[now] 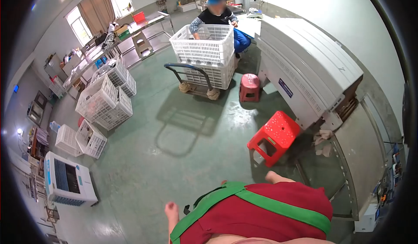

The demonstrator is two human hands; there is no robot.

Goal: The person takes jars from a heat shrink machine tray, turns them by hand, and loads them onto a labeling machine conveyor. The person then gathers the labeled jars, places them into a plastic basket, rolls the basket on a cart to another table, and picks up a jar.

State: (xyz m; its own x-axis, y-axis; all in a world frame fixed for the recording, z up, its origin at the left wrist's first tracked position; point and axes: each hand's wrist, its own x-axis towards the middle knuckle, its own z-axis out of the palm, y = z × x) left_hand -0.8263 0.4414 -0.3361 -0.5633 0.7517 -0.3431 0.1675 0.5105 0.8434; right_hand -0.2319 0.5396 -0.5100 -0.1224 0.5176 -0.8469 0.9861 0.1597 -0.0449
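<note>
My left hand (171, 210) hangs low beside my body, over the bare green floor. No object shows in it, and its fingers are too small and blurred to read. On the other side, my right hand (273, 177) shows only in part past my red clothing (278, 197) with its green straps. Its fingers are mostly hidden. Nearest to it stands a red plastic stool (278, 133), a short distance ahead and not touched.
A hand trolley (198, 91) bears stacked white crates (204, 50); a seated person (215, 15) reaches into the top one. A smaller stool (249, 87) and a large white machine (309, 65) stand right. More crates (98, 102) and an air cooler (69, 181) are left.
</note>
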